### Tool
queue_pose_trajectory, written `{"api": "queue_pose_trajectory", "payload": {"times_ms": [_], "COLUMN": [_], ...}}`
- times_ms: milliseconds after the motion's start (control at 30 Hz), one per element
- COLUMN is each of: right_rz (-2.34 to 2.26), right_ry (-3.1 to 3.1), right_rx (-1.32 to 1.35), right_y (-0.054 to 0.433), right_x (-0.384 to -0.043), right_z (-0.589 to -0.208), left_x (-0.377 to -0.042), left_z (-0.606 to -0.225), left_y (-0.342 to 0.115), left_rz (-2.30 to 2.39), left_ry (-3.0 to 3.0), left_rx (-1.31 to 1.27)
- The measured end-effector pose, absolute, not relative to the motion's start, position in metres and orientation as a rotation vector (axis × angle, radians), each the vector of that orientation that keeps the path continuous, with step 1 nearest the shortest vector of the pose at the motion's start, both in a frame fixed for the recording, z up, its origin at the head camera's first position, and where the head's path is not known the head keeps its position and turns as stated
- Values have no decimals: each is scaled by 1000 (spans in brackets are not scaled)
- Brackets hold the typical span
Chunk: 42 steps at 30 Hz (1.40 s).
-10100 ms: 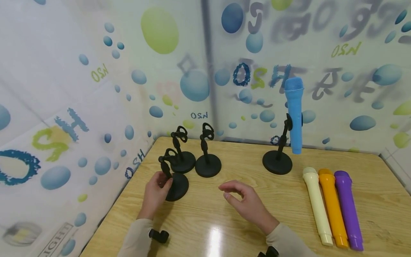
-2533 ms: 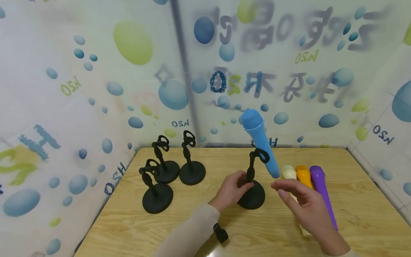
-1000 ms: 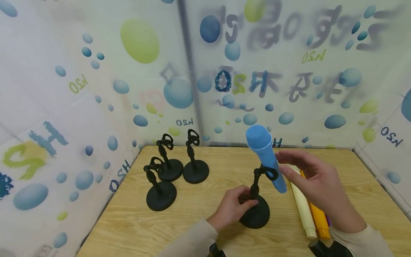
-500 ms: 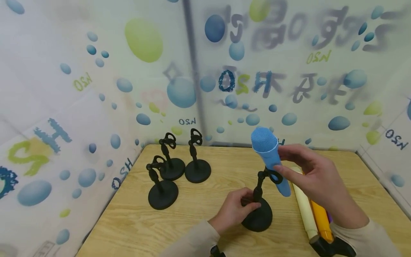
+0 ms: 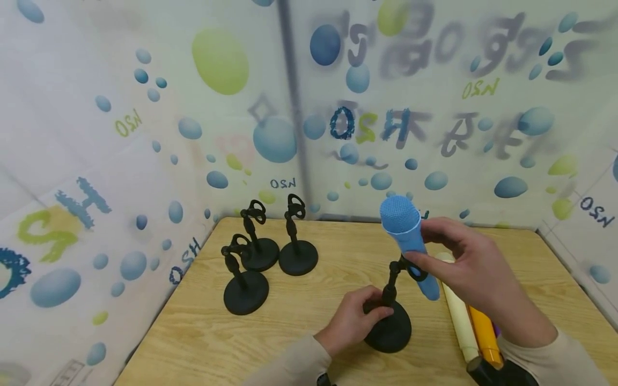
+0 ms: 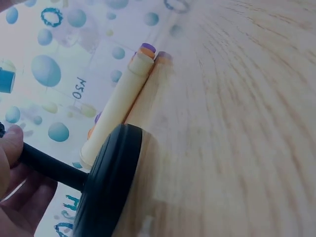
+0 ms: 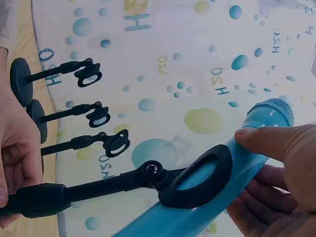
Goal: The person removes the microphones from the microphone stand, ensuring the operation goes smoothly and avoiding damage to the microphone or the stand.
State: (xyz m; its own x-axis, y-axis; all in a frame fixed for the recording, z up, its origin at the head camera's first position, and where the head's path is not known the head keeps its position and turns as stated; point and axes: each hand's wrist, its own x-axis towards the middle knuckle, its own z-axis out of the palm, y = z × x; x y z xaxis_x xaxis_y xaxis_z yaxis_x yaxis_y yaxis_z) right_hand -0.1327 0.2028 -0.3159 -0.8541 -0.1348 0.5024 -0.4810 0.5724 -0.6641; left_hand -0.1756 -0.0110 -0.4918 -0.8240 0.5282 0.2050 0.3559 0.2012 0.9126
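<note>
A blue microphone [image 5: 401, 217] leans head-up through the ring clip [image 7: 224, 170] of a black desktop microphone stand [image 5: 390, 329]. My left hand [image 5: 354, 316] grips that stand's stem just above its round base. In the left wrist view, the base [image 6: 111, 182] is tilted on edge across the picture, close to the wooden surface. My right hand [image 5: 475, 273] pinches the microphone below its mesh head, thumb on the near side and fingers behind. The right wrist view shows the thumb [image 7: 261, 140] pressed on the blue body beside the clip.
Three other black stands [image 5: 246, 292] with bare ring clips are grouped at the table's back left. A cream microphone [image 5: 458, 316] and an orange microphone [image 5: 484, 332] lie at the right, partly under my right forearm. A purple one is mostly hidden. A patterned curtain [image 5: 270, 96] borders the table.
My left hand has gone from a left-hand stand to the one bearing the blue microphone, which now stands nearer me. My right hand, earlier apart, has taken hold of the microphone.
</note>
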Motion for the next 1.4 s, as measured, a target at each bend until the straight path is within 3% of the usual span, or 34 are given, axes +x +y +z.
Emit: {"api": "queue_pose_trajectory", "payload": {"times_ms": [467,1400], "right_rz": [1191,1176], "right_ry": [-2346,-2277], "right_rx": [597,677], "right_y": [201,199], "right_x": [-135,-139], "right_z": [-316,-314], "left_x": [-178,-183], "left_z": [-498,-492], "left_y": [-9,-7], "left_rz": [1664,1611], "left_ry": [2256,2264], "left_rx": [998,1008]}}
